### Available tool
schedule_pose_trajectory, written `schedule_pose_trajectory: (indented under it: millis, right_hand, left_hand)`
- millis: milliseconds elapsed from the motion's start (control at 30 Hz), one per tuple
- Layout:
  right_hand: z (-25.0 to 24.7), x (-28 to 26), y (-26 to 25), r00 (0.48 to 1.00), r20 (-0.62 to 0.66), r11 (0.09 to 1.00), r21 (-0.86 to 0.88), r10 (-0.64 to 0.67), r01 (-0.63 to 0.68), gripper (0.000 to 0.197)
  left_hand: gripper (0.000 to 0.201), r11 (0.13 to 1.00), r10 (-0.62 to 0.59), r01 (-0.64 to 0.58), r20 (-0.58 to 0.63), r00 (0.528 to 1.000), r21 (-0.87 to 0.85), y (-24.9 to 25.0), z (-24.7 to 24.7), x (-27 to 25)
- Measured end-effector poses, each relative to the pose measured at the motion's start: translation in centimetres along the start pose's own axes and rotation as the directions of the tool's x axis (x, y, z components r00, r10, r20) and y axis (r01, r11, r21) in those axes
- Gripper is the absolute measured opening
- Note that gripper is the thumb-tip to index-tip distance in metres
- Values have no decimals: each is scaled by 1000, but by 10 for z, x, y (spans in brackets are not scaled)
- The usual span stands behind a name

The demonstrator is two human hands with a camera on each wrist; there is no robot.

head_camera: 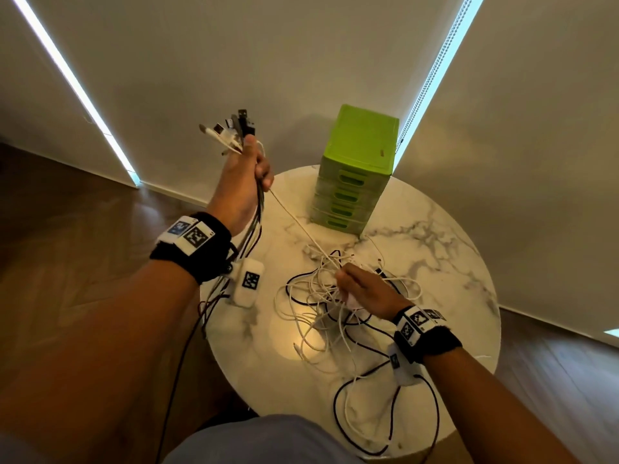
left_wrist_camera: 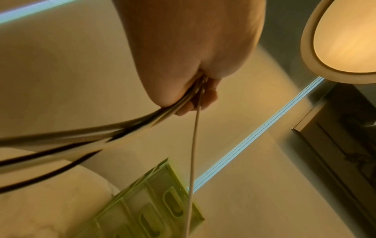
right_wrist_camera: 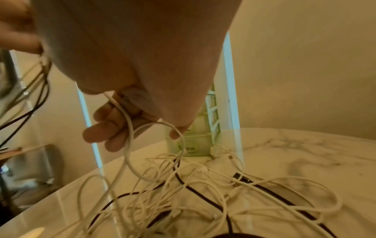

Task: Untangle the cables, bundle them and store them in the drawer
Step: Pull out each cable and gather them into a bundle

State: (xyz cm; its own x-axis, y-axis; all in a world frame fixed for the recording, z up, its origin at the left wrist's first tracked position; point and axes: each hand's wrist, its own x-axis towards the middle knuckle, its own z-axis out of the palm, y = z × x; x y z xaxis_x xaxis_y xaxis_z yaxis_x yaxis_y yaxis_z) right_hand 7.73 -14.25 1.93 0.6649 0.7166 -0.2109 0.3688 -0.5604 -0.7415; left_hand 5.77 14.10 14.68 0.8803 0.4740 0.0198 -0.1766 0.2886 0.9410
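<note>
My left hand (head_camera: pixel 249 169) is raised above the table's left edge and grips a bunch of black and white cables (head_camera: pixel 234 130), their plugs fanning out above the fist. From that fist (left_wrist_camera: pixel 195 96) one taut white cable (left_wrist_camera: pixel 193 145) slants down to a tangle of white and black cables (head_camera: pixel 335 306) on the marble table (head_camera: pixel 452 262). My right hand (head_camera: pixel 360 288) sits over the tangle with fingers (right_wrist_camera: pixel 109 128) curled round loops of white cable (right_wrist_camera: pixel 130 122). A green drawer unit (head_camera: pixel 358 169) stands at the table's far edge, drawers closed.
Cable ends hang off the table's left edge (head_camera: pixel 207 306) and loop near its front edge (head_camera: pixel 385 447). A black plug (right_wrist_camera: pixel 241 177) lies among the cables. Walls stand close behind the table, over wooden floor (head_camera: pixel 67 212).
</note>
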Motion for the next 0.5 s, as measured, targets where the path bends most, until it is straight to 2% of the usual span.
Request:
schedule_pose_trajectory:
  millis: [67,167,267,300,367,467,500]
  right_hand:
    - [-11,3,8,996,-81,997,-78,-26,19,39]
    - [-25,17,6,954,-299,942,-311,30,-127,40]
    - [-33,31,-21,869,-494,955,-242,30,-171,36]
    - [-34,35,-33,843,-538,967,-217,-1,-137,35]
    - [-32,39,-55,824,-561,982,-187,-80,-32,36]
    - [-22,40,-78,822,-517,964,-230,-240,137,34]
    - [-19,40,-80,822,-508,962,-217,-257,167,31]
  left_hand:
    - [35,999,2,-2,-1,1000,38,-1,-5,-1]
    - [35,968,-3,-21,98,995,249,-19,-2,-13]
    - [35,858,-114,-13,215,970,514,-41,6,-34]
    - [37,840,-167,9,243,956,542,-47,10,-40]
    - [39,837,-254,81,252,934,542,-53,21,-51]
    - [41,846,-283,115,255,925,521,-53,34,-59]
    - [40,855,-270,107,260,927,507,-52,37,-60]
